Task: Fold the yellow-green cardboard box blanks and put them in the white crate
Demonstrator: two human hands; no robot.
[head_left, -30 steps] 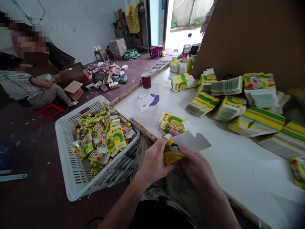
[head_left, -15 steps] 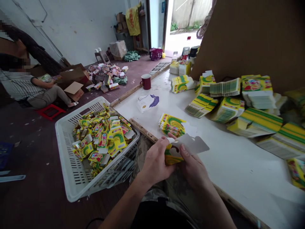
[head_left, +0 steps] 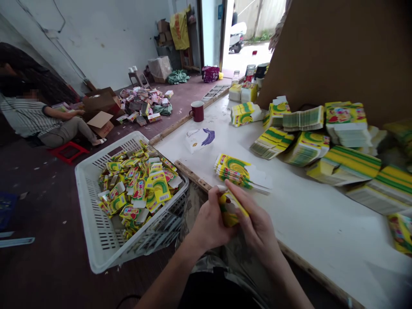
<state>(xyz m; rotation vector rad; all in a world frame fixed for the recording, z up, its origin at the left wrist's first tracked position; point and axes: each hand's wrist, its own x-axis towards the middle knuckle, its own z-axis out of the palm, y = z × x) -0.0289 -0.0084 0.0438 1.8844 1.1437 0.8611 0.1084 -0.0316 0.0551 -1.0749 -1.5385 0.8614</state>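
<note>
Between my two hands is a small yellow and green carton, held over my lap at the table's edge. My left hand wraps round its left side, with something white at a fingertip. My right hand grips the carton's right side, fingers over its upper edge. Just beyond them a fanned stack of flat yellow cartons lies on the white table. To the left stands a white plastic basket heaped with folded yellow cartons.
On the table are a dark red mug, a white packet with a purple print and several carton bundles along a brown board. A person sits at far left beside an open cardboard box.
The carton's white end flap, which stuck out to the right, no longer shows. My right hand has moved up over that end. A white scooter has appeared outside the doorway.
</note>
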